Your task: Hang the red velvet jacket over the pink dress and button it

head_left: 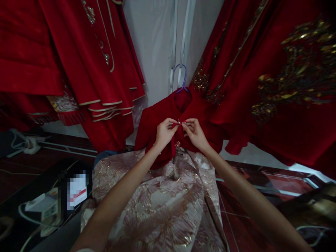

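A small red jacket [154,126] hangs on a purple hanger [181,78] against the white wall. My left hand [165,133] pinches the jacket's left front edge at a small beaded clasp [180,122]. My right hand [194,133] pinches the right front edge at the same clasp. Both hands meet at the chest of the jacket, fingers closed on the cloth. A second small clasp [177,144] shows just below. A pink and gold brocade skirt [162,203] spreads out beneath the jacket towards me.
Red velvet gowns with gold trim [86,63] hang at the left. Red gowns with gold embroidery [283,80] hang at the right. A power strip with white cables [43,208] lies on the dark floor at the lower left. White cord [25,143] lies further left.
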The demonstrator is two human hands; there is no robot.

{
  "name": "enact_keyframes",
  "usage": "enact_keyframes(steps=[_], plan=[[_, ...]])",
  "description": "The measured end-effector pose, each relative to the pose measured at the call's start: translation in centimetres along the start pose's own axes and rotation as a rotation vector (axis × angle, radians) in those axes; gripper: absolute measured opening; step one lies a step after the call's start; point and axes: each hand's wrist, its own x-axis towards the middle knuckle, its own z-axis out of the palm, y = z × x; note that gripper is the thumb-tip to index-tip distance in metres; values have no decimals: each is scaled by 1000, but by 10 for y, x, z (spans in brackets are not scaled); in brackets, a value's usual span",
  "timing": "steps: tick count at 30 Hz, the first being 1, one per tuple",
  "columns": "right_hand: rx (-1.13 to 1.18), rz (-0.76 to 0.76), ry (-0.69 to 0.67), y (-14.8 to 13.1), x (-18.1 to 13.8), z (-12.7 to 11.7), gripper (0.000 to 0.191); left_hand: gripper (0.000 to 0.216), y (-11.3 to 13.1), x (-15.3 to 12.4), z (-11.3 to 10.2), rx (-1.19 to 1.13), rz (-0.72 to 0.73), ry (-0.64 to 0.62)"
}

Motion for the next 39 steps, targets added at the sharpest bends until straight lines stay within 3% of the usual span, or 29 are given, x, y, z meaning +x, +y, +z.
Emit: enact_keyframes(steps=[10, 19, 23, 30, 39], plan=[[-164, -39, 64, -7, 4, 1, 34, 18, 2, 12, -9, 66, 34, -161], [-281, -104, 129, -14, 7, 4, 28, 15, 25, 17, -20, 373, 216, -346], [-241, -79, 140, -14, 8, 1, 28, 13, 31, 15, -15, 526, 270, -295], [50, 66, 71, -16, 8, -10, 31, 15, 36, 19, -9, 593, 266, -263], [108, 126, 95, -16, 13, -17, 33, 16, 39, 18, -1, 641, 259, -240]])
